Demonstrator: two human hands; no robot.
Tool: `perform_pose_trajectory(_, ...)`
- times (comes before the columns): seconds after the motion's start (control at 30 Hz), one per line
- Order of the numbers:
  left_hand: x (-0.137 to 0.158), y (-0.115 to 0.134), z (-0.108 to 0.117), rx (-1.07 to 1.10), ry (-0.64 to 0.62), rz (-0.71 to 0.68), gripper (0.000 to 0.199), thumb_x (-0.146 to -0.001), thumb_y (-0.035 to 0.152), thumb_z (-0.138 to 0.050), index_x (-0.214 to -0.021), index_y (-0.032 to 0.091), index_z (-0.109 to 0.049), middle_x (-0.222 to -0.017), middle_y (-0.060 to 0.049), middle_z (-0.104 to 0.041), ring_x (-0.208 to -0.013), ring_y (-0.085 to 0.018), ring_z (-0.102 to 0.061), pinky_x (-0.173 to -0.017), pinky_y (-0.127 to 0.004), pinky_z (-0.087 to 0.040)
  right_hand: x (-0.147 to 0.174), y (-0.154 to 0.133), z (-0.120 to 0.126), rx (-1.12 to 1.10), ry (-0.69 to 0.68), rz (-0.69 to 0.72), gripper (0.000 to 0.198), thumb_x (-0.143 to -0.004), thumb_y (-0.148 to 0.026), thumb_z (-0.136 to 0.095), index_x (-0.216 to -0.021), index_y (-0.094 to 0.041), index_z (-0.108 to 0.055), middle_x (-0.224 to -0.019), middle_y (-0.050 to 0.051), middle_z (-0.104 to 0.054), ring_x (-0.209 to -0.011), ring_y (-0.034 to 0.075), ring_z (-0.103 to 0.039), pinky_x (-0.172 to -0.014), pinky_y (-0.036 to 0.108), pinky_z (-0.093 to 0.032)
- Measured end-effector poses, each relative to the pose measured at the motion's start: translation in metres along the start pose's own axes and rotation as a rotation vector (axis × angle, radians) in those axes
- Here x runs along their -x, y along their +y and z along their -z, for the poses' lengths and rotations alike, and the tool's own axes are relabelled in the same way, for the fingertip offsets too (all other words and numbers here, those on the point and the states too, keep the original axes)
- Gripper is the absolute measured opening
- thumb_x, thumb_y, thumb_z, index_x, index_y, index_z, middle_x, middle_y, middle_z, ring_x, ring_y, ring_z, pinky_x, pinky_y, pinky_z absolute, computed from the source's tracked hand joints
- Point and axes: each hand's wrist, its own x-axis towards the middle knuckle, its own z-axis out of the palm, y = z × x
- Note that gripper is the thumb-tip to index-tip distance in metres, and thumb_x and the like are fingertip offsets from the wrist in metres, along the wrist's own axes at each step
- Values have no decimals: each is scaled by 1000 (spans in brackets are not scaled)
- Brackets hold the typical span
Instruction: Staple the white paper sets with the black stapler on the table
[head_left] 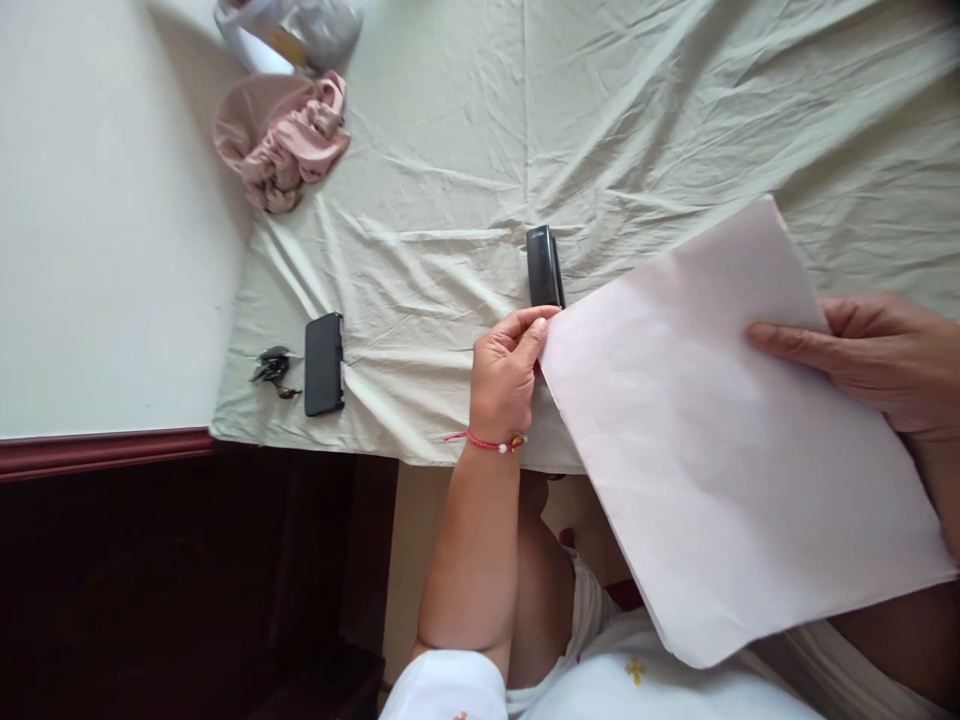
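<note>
White paper, perhaps several sheets together, is held tilted over the front edge of the cloth and my lap. My left hand pinches its upper left corner between thumb and fingertips. At the right side, my right hand grips the paper, thumb on top and the other fingers mostly hidden behind it. Just beyond my left fingertips a black stapler lies on the cloth, close to the paper's corner.
A light green, wrinkled cloth covers the surface. On its left lie a black phone and a small dark bunch of keys. Farther back are a pink bunched fabric and a clear plastic container, near the white wall.
</note>
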Motion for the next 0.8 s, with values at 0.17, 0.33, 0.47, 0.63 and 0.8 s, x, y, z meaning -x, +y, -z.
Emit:
perform_pose_trajectory(0.17, -1, 2, 4, -71, 35, 92, 5, -83, 15, -72, -87, 15, -69, -54, 8, -51, -41, -2, -38, -42, -19, -24, -4, 5, 4, -2, -12, 24, 49, -57, -65, -90, -84, -26, -79, -74, 11, -78, -51, 32, -71, -37, 37, -57)
perform_pose_trajectory(0.33, -3, 4, 1, -118, 145, 163, 20, -85, 6, -61, -93, 21, -50, -47, 14, -43, -36, -3, -35, -41, -18, -20, -3, 1, -2, -30, -7, 96, 61, -58, -64, -90, -105, -29, -78, -83, 9, -80, -57, 33, -74, -42, 40, -60)
perform_pose_trajectory(0.47, -8, 1, 1, -187, 150, 138, 21, -86, 6, -59, -93, 22, -48, -48, 14, -43, -36, -4, -33, -42, -20, -19, -4, -1, -6, 12, 9, 68, 60, -61, -67, -87, -105, -28, -78, -83, 11, -80, -57, 34, -74, -42, 40, -60)
perform_pose_trajectory(0.63, -13, -7, 2, -483, 172, -33, 18, -85, 19, -71, -90, 23, -54, -50, 11, -50, -43, -8, -40, -50, -24, -26, -5, -2, -9, 43, 19, 59, 50, -67, -61, -84, -103, -27, -77, -81, 11, -79, -56, 32, -73, -41, 36, -57)
perform_pose_trajectory(0.8, -19, -7, -3, -702, 211, -130, 12, -86, 17, -64, -86, 23, -54, -51, 8, -52, -49, -11, -44, -57, -27, -30, -6, -1, -8, 85, 24, 26, 51, -71, -63, -81, -107, -26, -77, -87, 11, -80, -59, 32, -74, -41, 35, -56)
